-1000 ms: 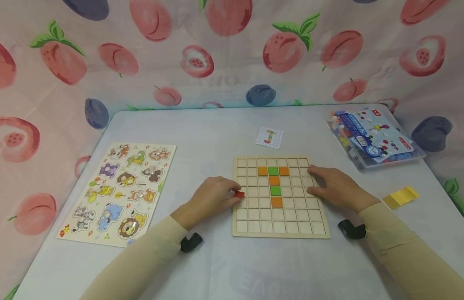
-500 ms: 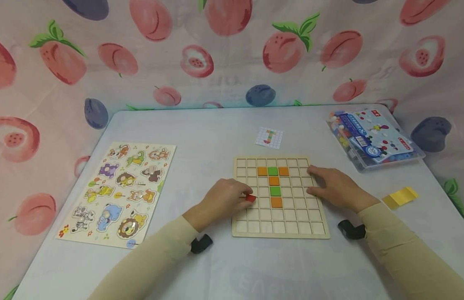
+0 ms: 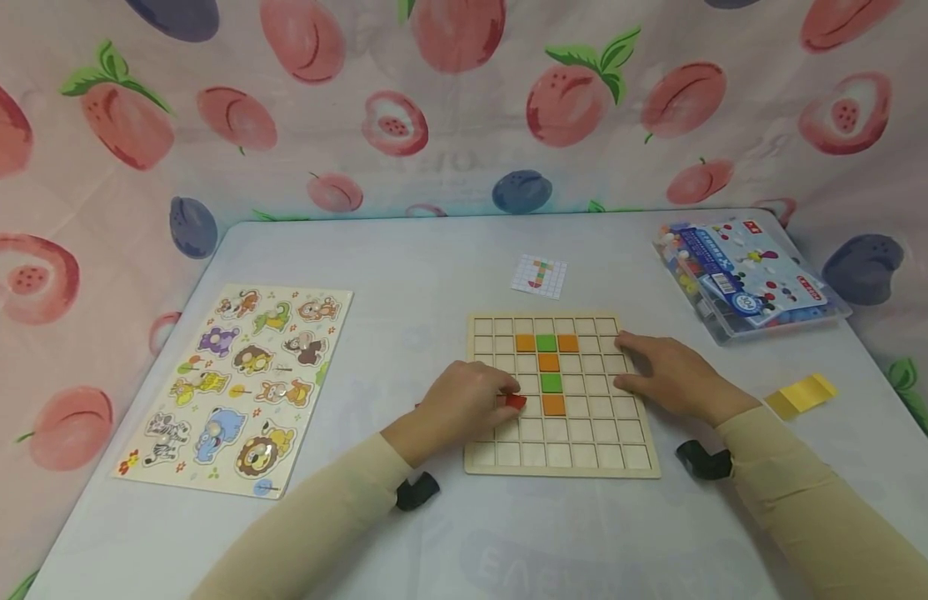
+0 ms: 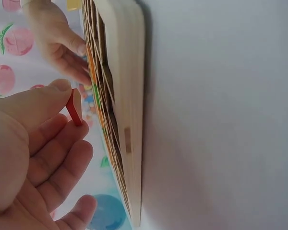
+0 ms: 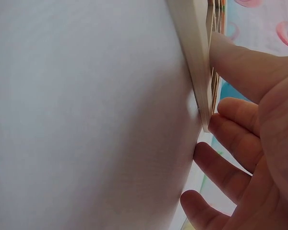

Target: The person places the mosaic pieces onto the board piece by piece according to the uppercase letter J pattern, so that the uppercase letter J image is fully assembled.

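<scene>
My left hand pinches a small red tile between thumb and fingertips, over the left side of a wooden grid board. In the left wrist view the tile shows a red face and a bare wood face, held just off the board's side. Orange tiles and green tiles lie in the grid as a short row with a column below it. My right hand rests its thumb and fingertips along the board's right edge. A sliver of red peeks out behind my left hand, mostly hidden.
Behind the board lies a small gridded pattern card. An animal puzzle board lies at the left. At the right are a clear plastic case of colourful pieces and a folded yellow paper.
My left hand has carried the red tile rightward and slightly nearer, from the board's left edge to over its grid. My right hand has stayed at the right edge.
</scene>
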Available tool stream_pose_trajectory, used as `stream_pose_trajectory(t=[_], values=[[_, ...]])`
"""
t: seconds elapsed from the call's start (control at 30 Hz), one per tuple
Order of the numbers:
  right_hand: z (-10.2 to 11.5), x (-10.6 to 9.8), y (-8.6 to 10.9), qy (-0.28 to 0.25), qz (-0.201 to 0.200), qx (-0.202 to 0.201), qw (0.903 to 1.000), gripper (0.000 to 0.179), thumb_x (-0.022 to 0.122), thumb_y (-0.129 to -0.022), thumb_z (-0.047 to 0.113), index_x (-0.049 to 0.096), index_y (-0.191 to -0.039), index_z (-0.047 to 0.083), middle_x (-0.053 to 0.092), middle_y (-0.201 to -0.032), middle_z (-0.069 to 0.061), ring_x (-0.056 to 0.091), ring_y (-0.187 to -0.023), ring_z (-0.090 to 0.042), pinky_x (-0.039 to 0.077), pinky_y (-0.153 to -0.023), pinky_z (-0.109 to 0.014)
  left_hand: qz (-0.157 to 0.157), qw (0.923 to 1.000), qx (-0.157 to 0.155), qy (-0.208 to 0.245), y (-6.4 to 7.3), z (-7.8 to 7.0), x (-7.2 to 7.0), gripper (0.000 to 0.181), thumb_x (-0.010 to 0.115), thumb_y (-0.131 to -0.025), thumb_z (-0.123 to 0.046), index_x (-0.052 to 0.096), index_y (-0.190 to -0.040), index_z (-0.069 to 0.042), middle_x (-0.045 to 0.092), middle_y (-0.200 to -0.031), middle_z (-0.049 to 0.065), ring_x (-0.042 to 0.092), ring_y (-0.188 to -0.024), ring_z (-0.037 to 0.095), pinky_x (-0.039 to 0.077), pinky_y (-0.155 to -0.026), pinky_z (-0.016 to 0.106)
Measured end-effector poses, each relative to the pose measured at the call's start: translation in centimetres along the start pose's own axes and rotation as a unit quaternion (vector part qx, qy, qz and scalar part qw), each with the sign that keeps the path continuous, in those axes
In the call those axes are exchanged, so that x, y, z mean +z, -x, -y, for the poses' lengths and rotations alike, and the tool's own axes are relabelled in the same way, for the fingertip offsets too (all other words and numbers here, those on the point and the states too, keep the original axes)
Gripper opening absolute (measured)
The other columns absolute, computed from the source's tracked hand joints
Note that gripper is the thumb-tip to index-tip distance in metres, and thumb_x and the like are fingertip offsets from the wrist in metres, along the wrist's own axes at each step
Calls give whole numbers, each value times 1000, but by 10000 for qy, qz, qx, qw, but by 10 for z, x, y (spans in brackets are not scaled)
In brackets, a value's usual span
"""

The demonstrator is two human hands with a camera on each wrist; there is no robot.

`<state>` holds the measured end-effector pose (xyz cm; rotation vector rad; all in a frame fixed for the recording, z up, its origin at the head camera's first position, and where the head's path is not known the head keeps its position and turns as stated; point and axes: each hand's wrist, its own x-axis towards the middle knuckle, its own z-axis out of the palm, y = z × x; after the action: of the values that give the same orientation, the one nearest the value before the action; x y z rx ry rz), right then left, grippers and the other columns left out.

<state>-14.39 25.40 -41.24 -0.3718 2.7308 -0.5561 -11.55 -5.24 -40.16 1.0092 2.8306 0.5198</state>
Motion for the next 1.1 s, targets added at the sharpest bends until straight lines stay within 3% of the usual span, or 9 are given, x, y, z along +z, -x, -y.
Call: stream_pose_trajectory(t=[0.17, 0.57, 0.8, 1.1], values=[[0, 0, 0, -29, -4, -11, 10000, 70, 69, -94, 31, 41, -149, -2, 38, -152, -27, 33, -138, -50, 26, -111, -61, 116, 9997, 128, -170, -2, -4, 4, 25, 76, -90, -30, 78, -108, -14, 74, -92, -6, 64, -82, 12, 49, -78, 29], [0, -1, 1, -26, -24, -84, 10000, 70, 69, -95, 30, 40, -149, -3, 37, -152, -27, 33, -139, -49, 26, -111, -60, -61, 9980, 623, -97, -4, -11, 9, 23, 77, -88, -27, 78, -106, -13, 74, -91, -7, 65, -82, 9, 49, -77, 24], [-1, 0, 1, 1, -30, -107, 9999, 70, 69, -95, 30, 40, -149, -3, 38, -152, -27, 34, -138, -49, 26, -111, -60, -32, 9978, 659, -13, -7, -18, 9, 20, 76, -89, -27, 79, -103, -14, 73, -87, -8, 62, -77, 8, 48, -74, 25], [-1, 0, 0, 28, -16, -37, 10000, 70, 69, -95, 31, 41, -149, -2, 38, -152, -27, 34, -138, -49, 27, -111, -60, 100, 9979, 628, -149, -10, -26, 14, 25, 77, -89, -34, 79, -106, -17, 73, -91, -10, 64, -82, 8, 47, -79, 28]])
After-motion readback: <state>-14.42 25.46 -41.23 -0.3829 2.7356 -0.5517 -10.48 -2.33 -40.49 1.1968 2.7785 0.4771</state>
